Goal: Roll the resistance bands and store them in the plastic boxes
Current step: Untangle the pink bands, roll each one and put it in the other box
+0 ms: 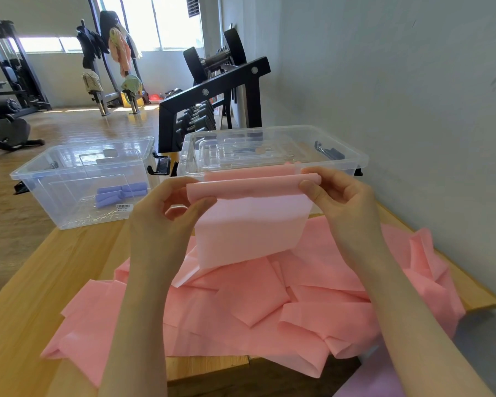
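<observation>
Above the wooden table (26, 296), a pink flat resistance band (252, 224) is held up.
Its rolled top edge is pinched by the left hand (166, 213) at 9 o'clock and the right hand (341, 199) at 3 o'clock.

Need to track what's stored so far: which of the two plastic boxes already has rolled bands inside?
The left box, standing apart from the wall. Purple rolled bands lie on its floor. The right box by the wall shows no bands.

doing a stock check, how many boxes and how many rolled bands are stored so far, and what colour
clear plastic boxes: 2, the left box and the right box
rolled purple bands, all in the left box: 2
rolled pink bands stored: 0; one pink band is just started
total: 4
</observation>
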